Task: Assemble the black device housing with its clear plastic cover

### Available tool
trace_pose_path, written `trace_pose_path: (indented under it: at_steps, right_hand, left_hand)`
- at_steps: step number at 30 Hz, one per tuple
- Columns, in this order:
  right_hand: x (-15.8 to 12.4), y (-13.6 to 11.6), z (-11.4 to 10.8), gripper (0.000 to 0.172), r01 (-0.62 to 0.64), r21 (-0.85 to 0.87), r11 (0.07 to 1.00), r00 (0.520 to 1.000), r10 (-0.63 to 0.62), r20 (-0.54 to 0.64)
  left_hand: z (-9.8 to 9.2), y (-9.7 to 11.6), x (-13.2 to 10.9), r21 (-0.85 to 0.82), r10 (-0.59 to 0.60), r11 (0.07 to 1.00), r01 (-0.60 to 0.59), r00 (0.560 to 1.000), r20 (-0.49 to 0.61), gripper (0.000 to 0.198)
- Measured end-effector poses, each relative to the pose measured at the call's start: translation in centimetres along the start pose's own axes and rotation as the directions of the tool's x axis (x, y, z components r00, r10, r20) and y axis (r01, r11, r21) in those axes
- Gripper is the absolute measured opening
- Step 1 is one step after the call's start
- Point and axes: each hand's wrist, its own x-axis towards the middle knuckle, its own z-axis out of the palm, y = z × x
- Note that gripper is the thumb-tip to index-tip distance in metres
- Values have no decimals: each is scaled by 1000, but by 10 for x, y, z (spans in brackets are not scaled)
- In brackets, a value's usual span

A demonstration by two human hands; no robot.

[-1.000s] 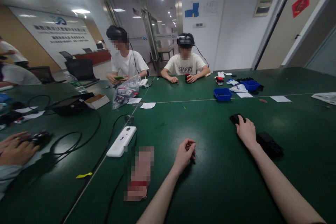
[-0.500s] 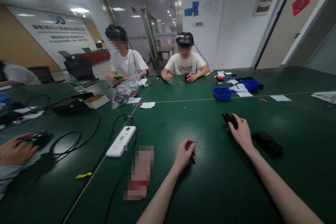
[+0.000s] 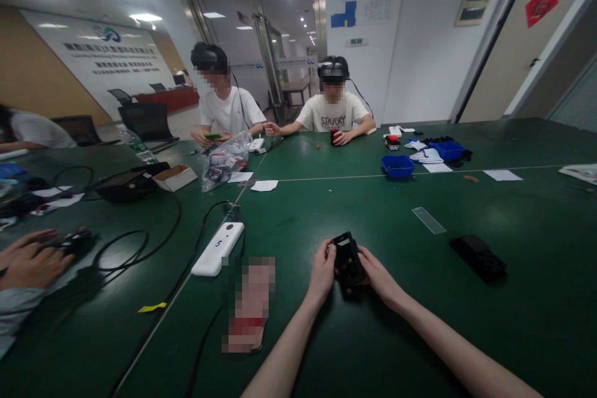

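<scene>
Black hollow case (image 3: 347, 263): tilted between my two hands above the tabletop (image 3: 289, 217); whether its base touches, I cannot tell.
Left hand (image 3: 321, 270): mine, clamped on the case's left side.
Right hand (image 3: 375, 275): mine, clamped on its right side.
Clear strip (image 3: 429, 220): flat, beyond my right hand.
Black oblong item (image 3: 479, 257): near the strip, apart from both hands.

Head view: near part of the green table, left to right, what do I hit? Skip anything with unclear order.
Co-worker's hand → yellow strip → white device marked 5 → left hand → black object → right hand → clear flat strip → black case
</scene>
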Motion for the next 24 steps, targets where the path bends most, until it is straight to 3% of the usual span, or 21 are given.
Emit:
trace_pose_path:
  at_steps: [4,8,13,17,20,24]
  right_hand:
    - [0,-2,-4,45,-14,-68,998,999,16,38]
    - [6,-3,-13,44,-33,-279,960,997,52,60]
    - [13,-5,-27,37,18,-542,840,1000,-12,15]
    - [17,-15,-46,35,26,-693,720,987,-126,-95]
    - [19,-27,-73,32,18,-843,538,923,-332,-192]
    - [21,-35,-116,41,-138,-966,220,774,-584,-244]
  left_hand:
    - [-2,0,-1,-3,-2,1000,2,1000,-14,26]
    - [-1,-2,-2,-4,-34,999,34,999,40,29]
    - [1,-2,-3,36,-53,998,49,993,103,25]
    - [3,-2,-4,66,-68,996,60,989,130,24]
    - [3,-2,-4,82,-82,994,71,986,143,23]
    - [3,-1,-4,88,-89,993,76,983,158,22]
